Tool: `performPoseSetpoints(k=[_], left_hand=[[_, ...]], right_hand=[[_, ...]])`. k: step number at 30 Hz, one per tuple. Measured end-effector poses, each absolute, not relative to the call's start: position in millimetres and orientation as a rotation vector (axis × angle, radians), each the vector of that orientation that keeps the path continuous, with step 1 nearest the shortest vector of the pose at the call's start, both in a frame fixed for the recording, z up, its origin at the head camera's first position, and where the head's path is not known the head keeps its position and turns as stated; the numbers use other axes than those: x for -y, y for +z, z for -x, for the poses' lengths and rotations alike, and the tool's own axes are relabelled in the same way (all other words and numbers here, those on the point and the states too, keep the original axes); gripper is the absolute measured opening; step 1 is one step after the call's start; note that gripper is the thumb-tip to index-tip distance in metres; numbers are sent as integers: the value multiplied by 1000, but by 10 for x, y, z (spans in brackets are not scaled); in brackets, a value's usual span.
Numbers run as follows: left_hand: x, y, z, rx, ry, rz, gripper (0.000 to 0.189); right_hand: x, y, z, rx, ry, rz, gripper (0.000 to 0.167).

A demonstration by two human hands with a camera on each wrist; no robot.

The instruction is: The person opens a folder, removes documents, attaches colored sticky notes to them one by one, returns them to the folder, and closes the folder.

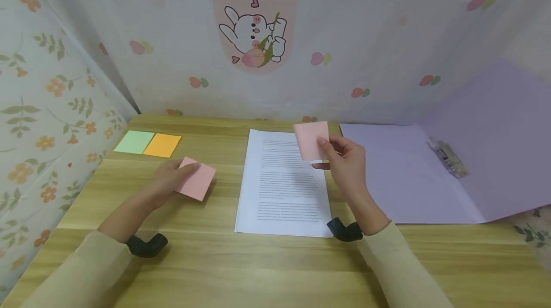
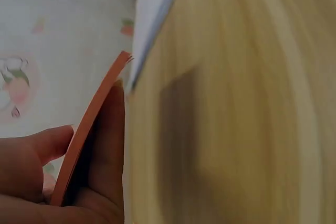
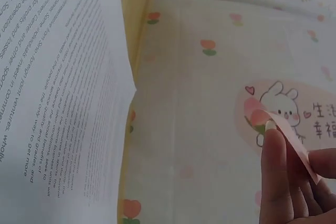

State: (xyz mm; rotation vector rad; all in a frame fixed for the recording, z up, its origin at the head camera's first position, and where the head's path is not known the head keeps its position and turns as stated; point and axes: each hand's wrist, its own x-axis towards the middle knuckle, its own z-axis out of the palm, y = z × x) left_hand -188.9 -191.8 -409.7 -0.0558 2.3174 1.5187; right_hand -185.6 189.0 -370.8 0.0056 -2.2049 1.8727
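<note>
My left hand (image 1: 165,181) holds a pink sticky-note pad (image 1: 199,182) above the table, thumb on top and fingers beneath. In the left wrist view the pad's edge (image 2: 86,135) shows as a thick, slightly bowed stack pinched between thumb and fingers. A single pink sticky note (image 1: 312,139) is pinched by its right side in my right hand (image 1: 347,164), over the upper right of the printed sheets (image 1: 284,188). Seen from the right wrist, that note (image 3: 291,140) is thin and curls at its free end.
A green sticky-note pad (image 1: 134,142) and an orange one (image 1: 162,145) lie side by side at the back left. To the right, an open purple folder (image 1: 387,174) with a metal clip (image 1: 448,157) leans its raised cover against the cloth. Patterned cloth (image 1: 344,26) hangs behind the table.
</note>
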Motion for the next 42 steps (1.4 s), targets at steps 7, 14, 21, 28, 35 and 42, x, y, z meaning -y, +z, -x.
performPoseSetpoints(k=[7,14,21,28,35,42], left_hand=[[2423,-4196,1854,-2375,1427,119,59],[2607,-4306,1826,-2552,1227,182,61],[2516,-4288,1760,-2837,983,153,61],[2487,-4249,1683,-2987,857,173,55],[2472,-4251,1678,-3056,671,157,48],[2376,-4041,1713,-3087,616,75,47]], right_hand=[[-1858,-3682,1832,2258,1893,-5,32],[-1840,-3678,1820,2284,1893,5,31],[-1811,-3694,1824,2287,1920,-3,30],[-1793,-3667,1833,2299,1905,-26,31],[-1794,-3666,1833,2317,1865,-46,29],[-1799,-3692,1822,2309,1858,-69,28]])
